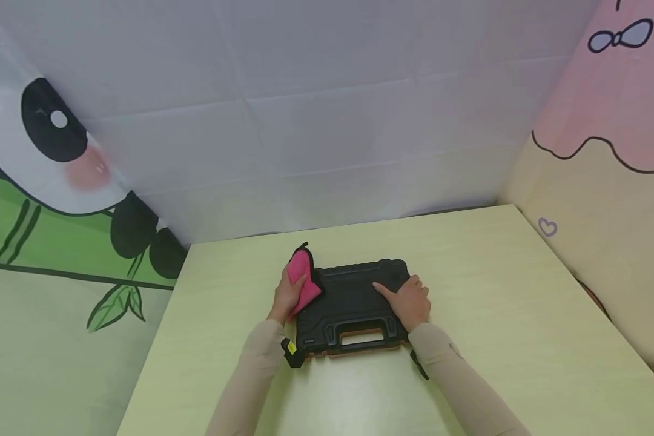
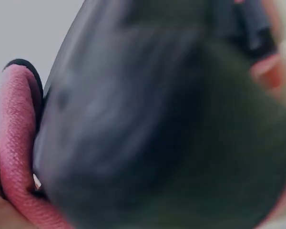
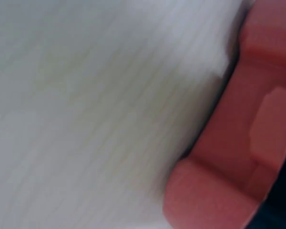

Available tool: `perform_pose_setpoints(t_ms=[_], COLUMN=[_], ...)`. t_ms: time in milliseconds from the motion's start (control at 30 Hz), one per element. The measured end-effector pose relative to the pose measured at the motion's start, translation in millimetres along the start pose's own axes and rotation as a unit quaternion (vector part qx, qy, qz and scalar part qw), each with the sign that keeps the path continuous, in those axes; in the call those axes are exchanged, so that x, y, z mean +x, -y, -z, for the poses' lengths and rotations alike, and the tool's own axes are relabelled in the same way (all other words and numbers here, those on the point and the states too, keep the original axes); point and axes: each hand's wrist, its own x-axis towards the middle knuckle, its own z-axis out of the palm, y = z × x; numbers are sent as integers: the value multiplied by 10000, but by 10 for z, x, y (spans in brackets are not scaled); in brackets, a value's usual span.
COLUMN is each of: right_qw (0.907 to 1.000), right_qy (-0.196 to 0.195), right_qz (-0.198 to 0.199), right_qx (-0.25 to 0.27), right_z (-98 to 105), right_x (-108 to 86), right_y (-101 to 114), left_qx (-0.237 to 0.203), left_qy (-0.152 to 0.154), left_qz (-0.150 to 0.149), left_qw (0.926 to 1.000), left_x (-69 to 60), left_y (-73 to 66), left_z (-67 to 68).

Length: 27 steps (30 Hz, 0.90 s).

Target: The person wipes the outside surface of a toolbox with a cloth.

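A black plastic carrying case [image 1: 354, 293] with a handle cutout lies on the table, its handle side toward me and orange showing along its lower edge. My left hand [image 1: 286, 298] holds a folded pink cloth [image 1: 301, 271] with black edging against the case's left side. In the left wrist view the pink cloth [image 2: 19, 129] is beside the blurred dark case [image 2: 133, 119]. On the other side my right hand [image 1: 412, 304] grips the case's right edge, thumb on top. The right wrist view shows the case's orange-red side [image 3: 243, 138] close up.
The pale wood-grain table [image 1: 501, 327] extends around the case. A light curtain [image 1: 327, 133] hangs behind its far edge. Printed cartoon panels stand at the left [image 1: 60, 242] and right [image 1: 605, 181].
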Motion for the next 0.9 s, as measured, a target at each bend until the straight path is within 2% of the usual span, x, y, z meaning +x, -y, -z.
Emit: perform_pose_setpoints(t_ms=[100,300,333,367,533,567,600,800,900], right_qw=[10000,9999,9999,9999,9999,9999,9999,9999,10000], right_qy=[-5,-101,-78,-57,-45,-54,-57,-40,-12], right_qz=[-35,-65,-78,-89,-96,-92,-95,-81,-8], right_qx=[19,-1,5,21,60,57,60,72,89], right_z=[-21,-19,-17,-11,27,29,27,16,18], right_x=[-20,-22,-19,-19,-4,-4,-3,-17,-24], right_y=[12,17,17,18,1,-1,-3,9,18], left_qx=[113,240,264,266,288,239,229,479,675], left_qy=[-228,-330,-454,-490,-547,-434,-413,-231,-168], left_qz=[-210,-800,-1024,-1088,-1218,-1072,-1056,-1063,-1119], left_qw=[9995,9960,9934,9925,9906,9930,9933,9929,9913], left_x=[-143,-415,-439,-485,-701,-767,-813,-1112,-1213], left_y=[41,144,212,228,233,181,184,257,274], left_z=[-25,-74,-102,-109,-142,-120,-117,-83,-71])
